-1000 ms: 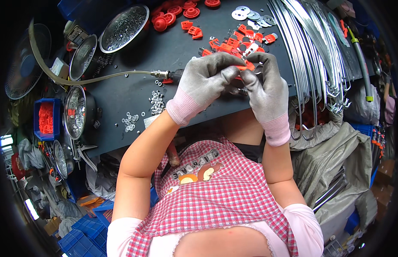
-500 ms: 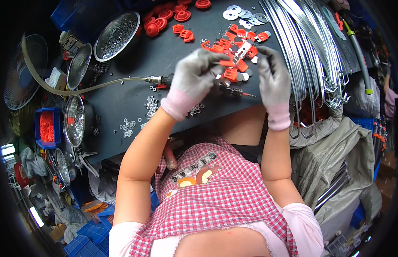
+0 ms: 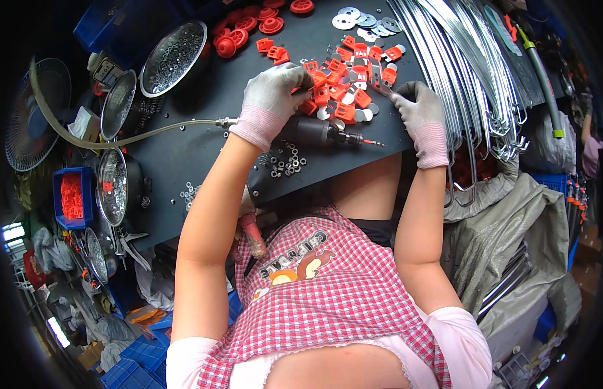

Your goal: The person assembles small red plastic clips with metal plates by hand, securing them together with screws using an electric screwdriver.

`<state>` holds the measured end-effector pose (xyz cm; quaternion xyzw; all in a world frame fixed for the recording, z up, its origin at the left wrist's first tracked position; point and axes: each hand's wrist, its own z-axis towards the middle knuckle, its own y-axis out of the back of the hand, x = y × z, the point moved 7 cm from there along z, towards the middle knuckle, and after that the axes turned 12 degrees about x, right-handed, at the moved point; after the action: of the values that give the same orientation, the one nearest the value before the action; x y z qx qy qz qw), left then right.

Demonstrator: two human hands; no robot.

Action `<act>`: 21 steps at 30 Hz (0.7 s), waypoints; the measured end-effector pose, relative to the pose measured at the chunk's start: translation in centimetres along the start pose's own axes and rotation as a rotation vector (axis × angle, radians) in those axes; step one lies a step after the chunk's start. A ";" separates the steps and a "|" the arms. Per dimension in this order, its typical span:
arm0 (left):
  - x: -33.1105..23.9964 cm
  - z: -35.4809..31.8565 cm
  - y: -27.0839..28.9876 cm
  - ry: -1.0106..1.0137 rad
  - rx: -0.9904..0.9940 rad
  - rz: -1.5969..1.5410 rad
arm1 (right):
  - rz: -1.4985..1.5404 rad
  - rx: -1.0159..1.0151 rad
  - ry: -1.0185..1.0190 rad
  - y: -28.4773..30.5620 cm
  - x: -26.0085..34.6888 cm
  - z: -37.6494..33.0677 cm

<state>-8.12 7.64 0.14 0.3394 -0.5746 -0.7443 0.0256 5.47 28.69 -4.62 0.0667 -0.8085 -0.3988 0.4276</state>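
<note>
Both hands wear grey knit gloves. My left hand (image 3: pixel 275 91) curls its fingers into a pile of small red plastic clips (image 3: pixel 343 71) on the dark table (image 3: pixel 184 149) and pinches one at the pile's left edge. My right hand (image 3: pixel 415 107) rests at the pile's right side, thumb and forefinger closed on a small grey metal piece. A black air screwdriver (image 3: pixel 321 133) lies on the table between and just below the hands, its bit pointing right and its hose (image 3: pixel 139 136) trailing left. Neither hand touches it.
Metal bowls of screws (image 3: pixel 175 55) (image 3: pixel 116 104) (image 3: pixel 113 185) line the table's left. Red round caps (image 3: pixel 249 26) and silver washers (image 3: pixel 366 23) lie at the far edge. Chrome wire hooks (image 3: pixel 470 71) hang at right. Loose nuts (image 3: pixel 285 162) sit near the front edge; a blue bin (image 3: pixel 71 194) holds red parts.
The hands were together over a red part; they have moved apart, each reaching to a side of the clip pile. The screwdriver now lies uncovered on the table.
</note>
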 end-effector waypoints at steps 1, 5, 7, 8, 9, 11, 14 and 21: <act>-0.3 -0.1 0.2 -0.037 -0.007 0.006 | 0.068 0.020 0.020 0.1 -0.2 -0.2; -0.8 -0.2 0.7 -0.136 0.095 0.044 | 0.322 -0.069 0.198 1.2 -0.5 -1.8; 3.4 0.4 2.5 0.082 -0.175 -0.088 | 0.464 -0.037 0.275 1.9 -1.7 -2.1; 5.3 0.8 3.3 0.121 -0.264 -0.088 | 0.602 -0.014 0.337 2.0 -2.0 -2.3; 7.9 1.4 3.5 0.168 -0.271 -0.025 | 0.883 -0.008 0.387 1.7 -2.2 -2.7; 10.5 2.1 4.2 0.228 -0.286 0.045 | 1.337 0.111 0.507 0.7 -1.8 -3.0; 9.4 3.7 2.9 0.187 -0.117 0.158 | 1.522 0.282 0.467 -1.6 -0.3 -3.8; 7.1 4.4 2.4 0.141 -0.004 0.386 | 1.432 0.311 0.278 -4.6 2.7 -6.0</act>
<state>-16.80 7.49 -0.64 0.2744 -0.6244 -0.7010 0.2085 7.18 20.83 -4.21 -0.3669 -0.6398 0.1084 0.6666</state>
